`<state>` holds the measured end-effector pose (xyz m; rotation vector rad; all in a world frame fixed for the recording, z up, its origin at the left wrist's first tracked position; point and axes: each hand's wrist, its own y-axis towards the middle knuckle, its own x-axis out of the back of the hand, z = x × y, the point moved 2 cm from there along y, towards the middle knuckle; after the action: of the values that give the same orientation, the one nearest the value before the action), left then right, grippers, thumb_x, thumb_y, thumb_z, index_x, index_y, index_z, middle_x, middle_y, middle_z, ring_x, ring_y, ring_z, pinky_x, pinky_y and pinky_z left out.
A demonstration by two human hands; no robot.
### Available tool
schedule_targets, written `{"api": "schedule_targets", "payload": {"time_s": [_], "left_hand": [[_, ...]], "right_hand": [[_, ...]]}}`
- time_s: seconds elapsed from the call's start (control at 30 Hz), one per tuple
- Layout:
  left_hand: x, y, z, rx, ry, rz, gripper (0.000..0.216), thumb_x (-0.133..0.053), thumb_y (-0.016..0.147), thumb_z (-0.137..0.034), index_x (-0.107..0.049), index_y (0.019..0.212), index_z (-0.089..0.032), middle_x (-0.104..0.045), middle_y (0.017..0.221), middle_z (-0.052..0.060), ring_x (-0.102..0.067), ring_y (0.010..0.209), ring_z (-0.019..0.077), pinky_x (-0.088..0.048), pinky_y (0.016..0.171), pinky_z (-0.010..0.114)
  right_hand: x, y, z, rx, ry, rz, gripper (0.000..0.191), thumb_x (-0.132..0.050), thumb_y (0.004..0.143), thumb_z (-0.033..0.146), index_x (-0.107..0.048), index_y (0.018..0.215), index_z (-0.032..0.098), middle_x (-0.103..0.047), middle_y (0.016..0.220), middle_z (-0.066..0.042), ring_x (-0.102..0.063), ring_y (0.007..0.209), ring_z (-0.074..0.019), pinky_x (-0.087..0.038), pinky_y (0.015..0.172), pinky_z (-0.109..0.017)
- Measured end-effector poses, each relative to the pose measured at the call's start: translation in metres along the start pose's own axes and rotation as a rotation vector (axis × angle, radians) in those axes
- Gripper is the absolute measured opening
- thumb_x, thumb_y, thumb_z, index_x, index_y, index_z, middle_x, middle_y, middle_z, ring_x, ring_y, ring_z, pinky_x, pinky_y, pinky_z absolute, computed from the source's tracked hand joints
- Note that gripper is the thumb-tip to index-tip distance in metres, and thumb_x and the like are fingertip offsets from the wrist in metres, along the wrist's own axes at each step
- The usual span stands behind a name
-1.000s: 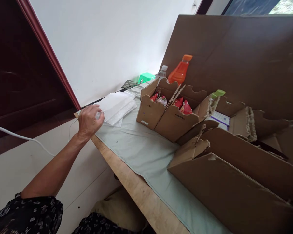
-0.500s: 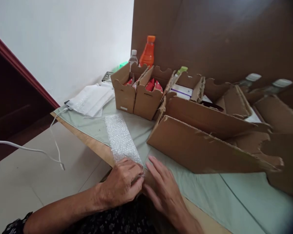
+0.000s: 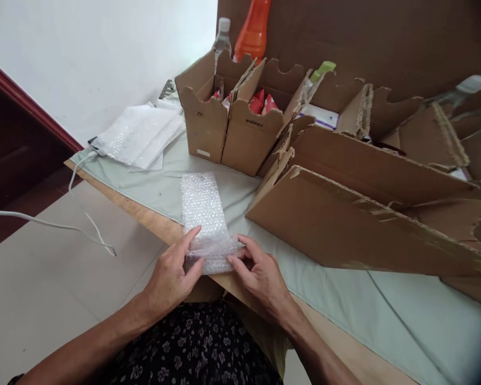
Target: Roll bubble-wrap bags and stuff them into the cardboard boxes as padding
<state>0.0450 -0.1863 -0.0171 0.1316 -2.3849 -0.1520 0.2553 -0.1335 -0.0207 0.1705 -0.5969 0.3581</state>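
Note:
A strip of bubble wrap (image 3: 203, 214) lies lengthwise on the pale green cloth (image 3: 160, 190), its near end at the wooden table edge. My left hand (image 3: 172, 275) pinches the near left corner of the bubble wrap between thumb and fingers. On the strip's near right corner my right hand (image 3: 260, 275) has its fingertips closed. A stack of more bubble wrap sheets (image 3: 138, 133) rests at the table's far left end.
Open cardboard boxes (image 3: 224, 123) with red packets stand behind the strip. Large cardboard pieces (image 3: 356, 224) lie to the right. An orange bottle (image 3: 254, 29) and a clear bottle (image 3: 222, 35) stand at the back. A white cable (image 3: 44, 224) hangs over the tiled floor.
My left hand drew a bubble wrap strip from the far stack to the near table edge. Both hands now grip its near end, and my view has shifted right and down.

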Motion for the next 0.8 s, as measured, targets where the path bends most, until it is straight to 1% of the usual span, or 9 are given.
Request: {"api": "schedule_targets", "payload": {"time_s": [0.1,0.17,0.27,0.33,0.47,0.57,0.63,0.7,0.8], "left_hand": [[-0.005,0.009,0.005,-0.122,0.191,-0.066,0.057,-0.06,0.09,-0.018,-0.052,0.146,-0.014,-0.079,0.108,0.012,-0.075,0.081,0.0243,-0.063,0.078,0.038],[-0.005,0.012,0.007,-0.174,0.278,-0.073,0.06,-0.061,0.09,-0.018,-0.048,0.149,-0.013,-0.079,0.103,0.011,-0.074,0.078,0.0251,-0.063,0.076,0.039],[-0.004,0.011,0.011,-0.211,0.336,-0.069,0.067,-0.064,0.092,-0.02,-0.041,0.154,-0.012,-0.078,0.103,0.012,-0.073,0.079,0.0267,-0.062,0.074,0.04],[0.0,0.008,0.012,-0.204,0.334,-0.085,0.071,-0.065,0.093,-0.022,-0.037,0.157,-0.012,-0.076,0.106,0.013,-0.073,0.084,0.028,-0.062,0.076,0.042],[0.015,-0.002,0.007,-0.252,0.288,-0.161,0.073,-0.067,0.094,-0.027,-0.034,0.158,-0.014,-0.066,0.129,0.021,-0.066,0.118,0.036,-0.057,0.096,0.052],[0.021,-0.011,-0.001,-0.397,0.201,-0.071,0.061,-0.069,0.092,-0.023,-0.047,0.149,-0.015,-0.061,0.141,0.02,-0.052,0.139,0.0384,-0.045,0.113,0.057],[0.02,-0.012,-0.002,-0.415,0.145,-0.027,0.046,-0.065,0.093,-0.014,-0.056,0.138,-0.017,-0.071,0.126,0.014,-0.061,0.127,0.0319,-0.047,0.11,0.051],[0.016,-0.008,0.002,-0.357,0.1,-0.052,0.037,-0.06,0.095,-0.007,-0.06,0.131,-0.018,-0.076,0.106,0.008,-0.069,0.102,0.024,-0.053,0.095,0.042],[0.011,0.003,0.011,-0.239,0.097,-0.09,0.034,-0.057,0.096,-0.01,-0.062,0.129,-0.017,-0.077,0.098,0.007,-0.068,0.082,0.0204,-0.053,0.077,0.036]], "right_hand": [[0.008,-0.003,0.003,0.148,-0.214,-0.188,0.039,-0.065,0.098,0.024,-0.057,0.136,0.02,-0.073,0.082,0.0,-0.068,0.07,-0.018,-0.052,0.069,-0.031],[0.013,-0.008,0.009,0.316,-0.357,-0.239,0.034,-0.063,0.1,0.024,-0.058,0.133,0.019,-0.074,0.09,-0.004,-0.068,0.079,-0.0206,-0.052,0.074,-0.035],[0.008,-0.013,0.015,0.515,-0.475,-0.032,0.028,-0.059,0.101,0.022,-0.062,0.128,0.017,-0.075,0.119,-0.013,-0.068,0.11,-0.0282,-0.052,0.087,-0.041],[0.0,-0.011,0.013,0.566,-0.517,0.118,0.028,-0.056,0.102,0.021,-0.063,0.128,0.016,-0.069,0.138,-0.015,-0.061,0.13,-0.0321,-0.05,0.094,-0.045],[-0.006,0.003,0.009,0.589,-0.496,0.195,0.028,-0.049,0.102,0.013,-0.066,0.124,0.018,-0.07,0.14,-0.011,-0.06,0.133,-0.0309,-0.049,0.096,-0.047],[-0.001,0.014,0.014,0.559,-0.373,0.205,0.028,-0.047,0.103,0.011,-0.067,0.121,0.018,-0.076,0.127,-0.01,-0.066,0.122,-0.0274,-0.049,0.096,-0.046],[0.002,0.021,0.018,0.472,-0.277,0.23,0.027,-0.047,0.105,0.013,-0.067,0.121,0.02,-0.078,0.114,-0.007,-0.07,0.107,-0.0231,-0.051,0.094,-0.043],[0.003,0.026,0.02,0.364,-0.212,0.226,0.024,-0.049,0.106,0.018,-0.067,0.122,0.023,-0.078,0.106,-0.005,-0.07,0.098,-0.0205,-0.053,0.09,-0.039],[0.005,0.027,0.019,0.329,-0.246,0.036,0.024,-0.053,0.106,0.025,-0.065,0.127,0.023,-0.075,0.114,-0.008,-0.071,0.101,-0.0222,-0.056,0.089,-0.039]]}}
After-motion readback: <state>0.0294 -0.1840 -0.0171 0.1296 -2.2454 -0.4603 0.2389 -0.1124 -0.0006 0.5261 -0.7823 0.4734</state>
